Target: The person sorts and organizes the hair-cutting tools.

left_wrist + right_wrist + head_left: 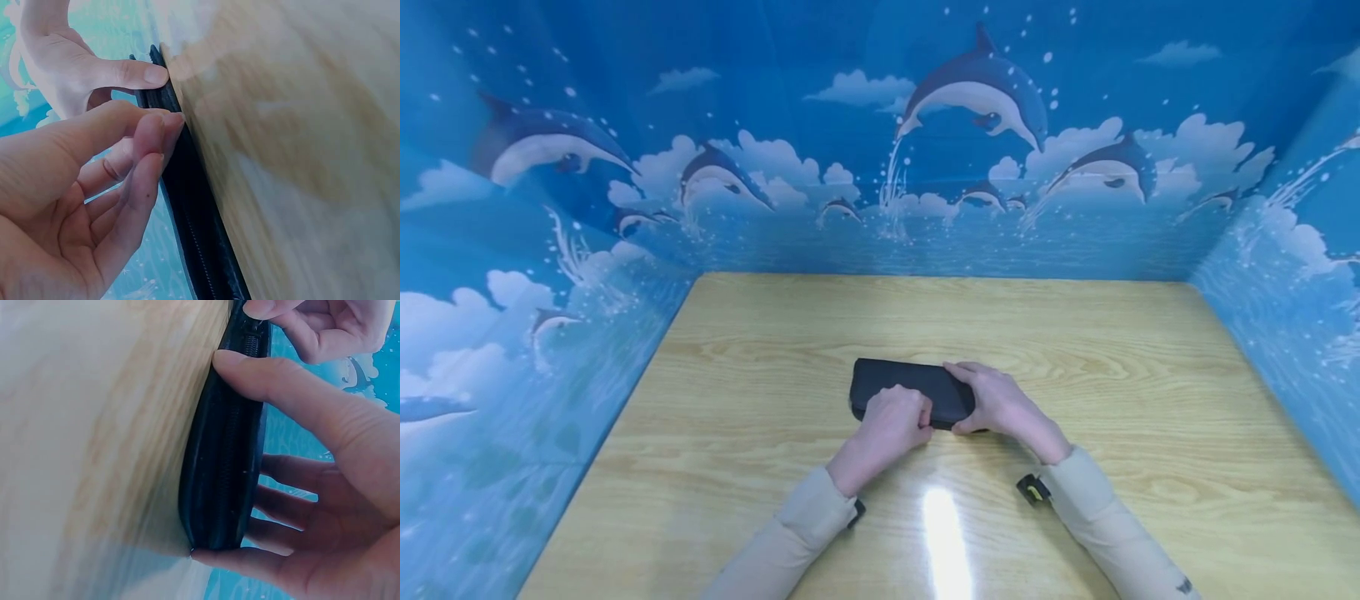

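A black zippered case (891, 377) lies flat on the table in the head view, its long side toward me. At its front edge my left hand (891, 418) pinches at the zipper between thumb and forefinger. In the right wrist view the small zipper pull (255, 325) shows at those fingertips, and the zipper teeth (251, 345) run along the case's side. My right hand (998, 404) grips the right end of the case, thumb on the front edge and fingers on the far side. Most of the zipper pull is hidden by the left fingers.
The case rests on a light wood-grain table (760, 333). A blue backdrop (820, 225) with dolphins and clouds stands behind the table and along both sides. A bright light reflection falls on the table between the forearms.
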A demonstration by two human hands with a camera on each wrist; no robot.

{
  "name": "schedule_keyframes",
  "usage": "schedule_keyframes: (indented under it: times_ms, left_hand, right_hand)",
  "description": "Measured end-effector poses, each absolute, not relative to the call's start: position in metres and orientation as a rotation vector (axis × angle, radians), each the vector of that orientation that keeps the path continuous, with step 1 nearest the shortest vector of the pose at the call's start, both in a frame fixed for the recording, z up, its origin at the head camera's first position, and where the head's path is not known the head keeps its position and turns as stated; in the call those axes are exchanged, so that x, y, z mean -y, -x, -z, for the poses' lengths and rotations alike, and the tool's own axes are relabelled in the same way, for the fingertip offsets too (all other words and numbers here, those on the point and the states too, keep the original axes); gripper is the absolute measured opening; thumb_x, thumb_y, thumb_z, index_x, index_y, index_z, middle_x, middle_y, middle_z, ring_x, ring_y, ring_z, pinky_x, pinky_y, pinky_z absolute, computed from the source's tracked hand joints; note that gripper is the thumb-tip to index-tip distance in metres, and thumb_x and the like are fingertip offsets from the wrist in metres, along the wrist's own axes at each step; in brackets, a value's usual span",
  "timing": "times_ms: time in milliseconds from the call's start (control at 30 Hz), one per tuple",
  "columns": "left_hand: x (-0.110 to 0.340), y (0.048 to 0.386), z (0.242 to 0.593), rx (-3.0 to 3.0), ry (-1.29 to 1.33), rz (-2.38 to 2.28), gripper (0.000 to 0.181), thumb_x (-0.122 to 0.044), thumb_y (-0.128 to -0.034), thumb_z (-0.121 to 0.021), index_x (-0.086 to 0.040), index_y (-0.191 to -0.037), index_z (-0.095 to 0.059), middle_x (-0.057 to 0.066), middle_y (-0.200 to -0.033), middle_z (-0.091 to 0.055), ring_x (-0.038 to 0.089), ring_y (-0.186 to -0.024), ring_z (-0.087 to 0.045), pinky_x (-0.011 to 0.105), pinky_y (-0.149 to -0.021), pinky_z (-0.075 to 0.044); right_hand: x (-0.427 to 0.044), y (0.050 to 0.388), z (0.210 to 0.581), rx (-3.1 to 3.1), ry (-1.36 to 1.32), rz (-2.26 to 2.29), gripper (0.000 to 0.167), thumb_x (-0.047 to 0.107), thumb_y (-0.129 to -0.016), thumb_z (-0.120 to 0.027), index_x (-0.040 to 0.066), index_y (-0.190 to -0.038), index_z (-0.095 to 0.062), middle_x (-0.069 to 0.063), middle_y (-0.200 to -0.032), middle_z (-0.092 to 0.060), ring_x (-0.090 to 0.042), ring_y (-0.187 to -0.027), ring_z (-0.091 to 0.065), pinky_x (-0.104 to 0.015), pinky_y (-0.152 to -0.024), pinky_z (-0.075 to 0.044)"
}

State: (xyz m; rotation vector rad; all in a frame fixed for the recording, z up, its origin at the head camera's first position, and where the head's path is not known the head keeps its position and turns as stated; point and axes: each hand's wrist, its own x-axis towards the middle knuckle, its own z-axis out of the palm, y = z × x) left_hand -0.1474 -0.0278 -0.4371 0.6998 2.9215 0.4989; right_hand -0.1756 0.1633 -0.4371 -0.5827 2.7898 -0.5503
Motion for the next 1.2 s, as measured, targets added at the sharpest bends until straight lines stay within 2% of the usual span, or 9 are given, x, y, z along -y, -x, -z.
schedule_keyframes:
  times_ms: [1200]
  left_hand:
    - [0.044, 0.151, 0.429, -2.931, -0.693, -0.48, 0.037, -0.021, -0.0794, -0.086, -0.021, -0.057, -0.057, -0.012, -0.057, -0.052, 0.008, -0.057, -0.048, 0.021, -0.05, -0.036]
  right_hand:
    - [-0.164, 0.175, 0.437, -2.794, 0.604, 0.545, 0.098, 0.028, -0.071, -0.094, 0.007, -0.153, -0.044, -0.024, -0.15, -0.048, -0.045, -0.133, -0.049, -0.057, -0.105, -0.046]
